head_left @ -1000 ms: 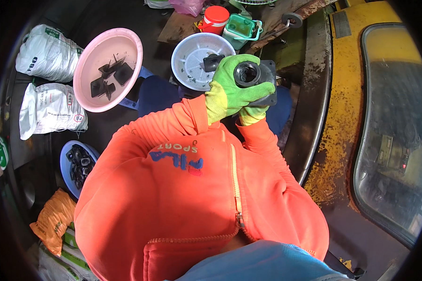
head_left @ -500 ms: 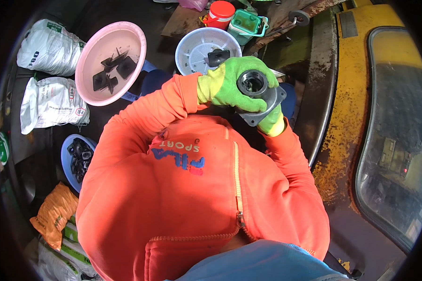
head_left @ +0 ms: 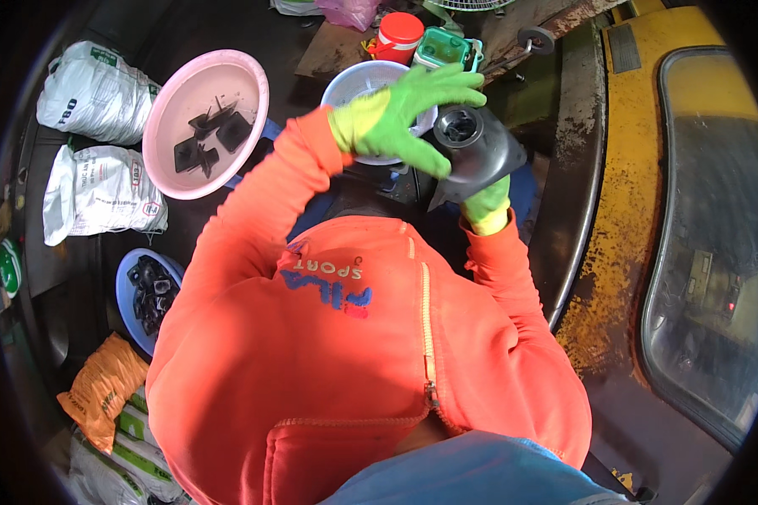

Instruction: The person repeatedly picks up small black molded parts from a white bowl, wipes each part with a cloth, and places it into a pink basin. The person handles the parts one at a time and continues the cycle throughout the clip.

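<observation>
My right hand (head_left: 488,207), in a green and yellow glove, holds a black funnel-shaped part (head_left: 490,160) from below. Its fingers are mostly hidden behind the part. The part has a wide square flange and a round, open collar that faces up. My left hand (head_left: 403,114), gloved the same way, is just left of the collar with thumb and fingers spread apart. It grips nothing; whether the thumb brushes the part I cannot tell. Behind the left hand is a pale perforated basket (head_left: 351,80), partly covered by the glove.
A pink basin (head_left: 162,153) with several black parts stands at the left. Below it, a blue basin (head_left: 126,310) holds more dark pieces. White sacks (head_left: 101,93) line the far left. A red-lidded jug (head_left: 398,32) and green container (head_left: 442,49) stand ahead. A rusty yellow machine (head_left: 602,303) borders the right.
My left hand has come off the black part, moved a little left and spread its fingers. The part has turned, and more of its flange shows in my right hand.
</observation>
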`<state>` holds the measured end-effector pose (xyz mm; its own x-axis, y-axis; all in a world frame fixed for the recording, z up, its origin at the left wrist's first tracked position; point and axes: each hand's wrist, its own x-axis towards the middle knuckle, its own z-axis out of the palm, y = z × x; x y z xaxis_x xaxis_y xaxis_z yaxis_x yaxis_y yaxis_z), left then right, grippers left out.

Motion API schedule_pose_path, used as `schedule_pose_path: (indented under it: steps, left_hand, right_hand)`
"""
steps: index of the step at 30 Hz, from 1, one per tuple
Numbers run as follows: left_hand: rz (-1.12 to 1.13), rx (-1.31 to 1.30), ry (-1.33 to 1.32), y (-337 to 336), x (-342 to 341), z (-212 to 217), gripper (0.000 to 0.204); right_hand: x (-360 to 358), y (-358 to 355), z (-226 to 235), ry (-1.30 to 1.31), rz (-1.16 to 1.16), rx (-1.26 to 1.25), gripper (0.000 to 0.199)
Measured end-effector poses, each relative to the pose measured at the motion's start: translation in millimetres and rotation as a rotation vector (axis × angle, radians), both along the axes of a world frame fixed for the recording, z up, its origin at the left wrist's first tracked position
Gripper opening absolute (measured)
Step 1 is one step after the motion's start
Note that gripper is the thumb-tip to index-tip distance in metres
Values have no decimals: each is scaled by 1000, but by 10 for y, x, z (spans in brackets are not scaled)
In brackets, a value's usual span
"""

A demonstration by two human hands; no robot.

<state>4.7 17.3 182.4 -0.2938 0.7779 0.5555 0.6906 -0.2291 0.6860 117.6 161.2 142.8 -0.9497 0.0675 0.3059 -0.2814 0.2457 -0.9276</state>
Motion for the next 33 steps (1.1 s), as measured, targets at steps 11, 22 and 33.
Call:
schedule_pose_path:
  steps: [11, 22, 33]
  left_hand:
    - [215, 332, -397, 112, 552, -289, 46]
    - [-232, 171, -299, -74, 335, -108, 40]
    - [-840, 17, -365, 91, -58, -88, 56]
  right_hand:
    - [60, -104, -300, -120, -68, -342, 37]
    - [259, 77, 148, 149, 226, 589, 58]
    - [131, -77, -522, 163, 58, 150, 61]
